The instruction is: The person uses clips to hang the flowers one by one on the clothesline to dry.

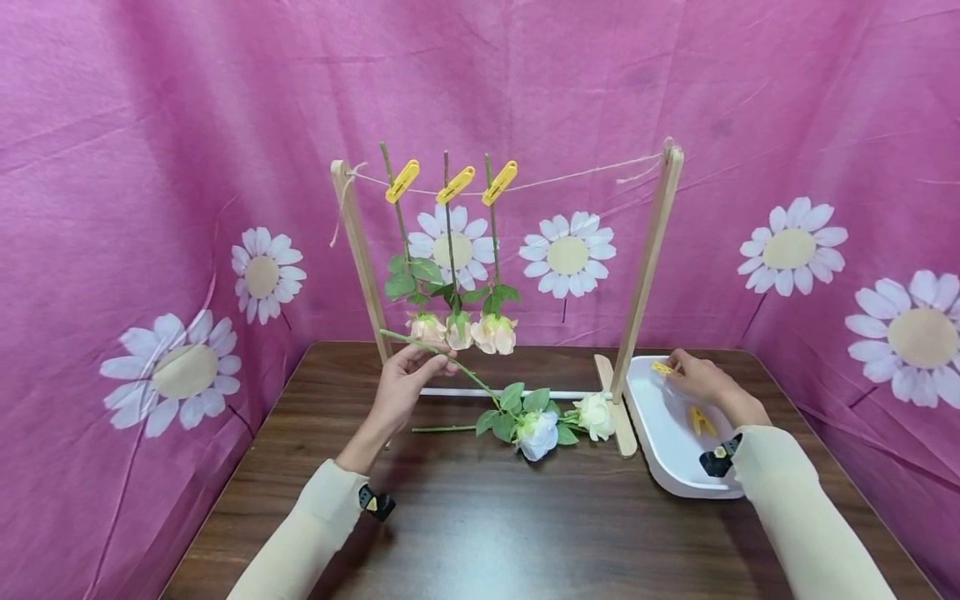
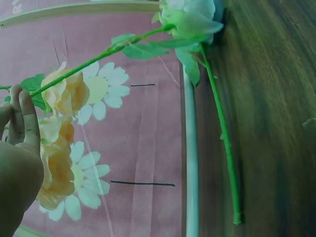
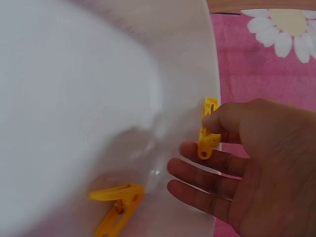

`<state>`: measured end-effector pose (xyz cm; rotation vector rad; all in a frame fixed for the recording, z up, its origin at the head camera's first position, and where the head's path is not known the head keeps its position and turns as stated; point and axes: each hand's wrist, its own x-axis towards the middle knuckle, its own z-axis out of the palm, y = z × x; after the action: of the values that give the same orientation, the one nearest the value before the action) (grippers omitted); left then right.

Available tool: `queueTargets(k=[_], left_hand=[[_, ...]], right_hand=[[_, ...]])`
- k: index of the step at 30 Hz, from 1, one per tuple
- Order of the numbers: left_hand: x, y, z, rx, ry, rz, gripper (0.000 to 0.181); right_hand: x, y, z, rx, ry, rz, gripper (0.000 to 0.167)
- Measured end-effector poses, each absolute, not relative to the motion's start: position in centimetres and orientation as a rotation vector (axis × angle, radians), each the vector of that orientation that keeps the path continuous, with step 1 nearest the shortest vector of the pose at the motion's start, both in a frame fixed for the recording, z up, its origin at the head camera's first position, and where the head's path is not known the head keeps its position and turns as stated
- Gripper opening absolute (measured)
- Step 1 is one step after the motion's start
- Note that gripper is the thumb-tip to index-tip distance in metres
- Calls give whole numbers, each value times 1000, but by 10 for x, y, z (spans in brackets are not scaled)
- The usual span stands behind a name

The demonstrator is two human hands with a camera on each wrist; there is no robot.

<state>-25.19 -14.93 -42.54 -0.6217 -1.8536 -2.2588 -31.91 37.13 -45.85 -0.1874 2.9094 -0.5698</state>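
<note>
Your left fingers (image 2: 30, 126) pinch a probably light, easily creased flower (image 2: 106, 52) by its stem, the safest hold, toward the far edge of the desk (image 1: 487, 533), while your right fingers (image 3: 202, 177) pinch a likely stiff, springy clothespin (image 3: 205, 140) near the far edge of the tray (image 1: 697, 490).

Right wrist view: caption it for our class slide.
Right hand pinching a yellow clip at a white tray; second clip lies inside.
</note>
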Motion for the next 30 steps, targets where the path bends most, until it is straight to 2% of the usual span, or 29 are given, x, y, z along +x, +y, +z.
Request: queueTargets(k=[10,16,30], left_hand=[[-247,-137,-410,-750,-1795,-2230,26],[-243,-126,-396,-692,-1801,-2262,19],[-238,-100,-361,-735,-1788,-2226,27]], right_hand=[[-314,362,-433,-380,3154,-713,29],[-305,351,-409,-355,3219,-874,38],[-285,320,-355,-469,3327,-1177,33]])
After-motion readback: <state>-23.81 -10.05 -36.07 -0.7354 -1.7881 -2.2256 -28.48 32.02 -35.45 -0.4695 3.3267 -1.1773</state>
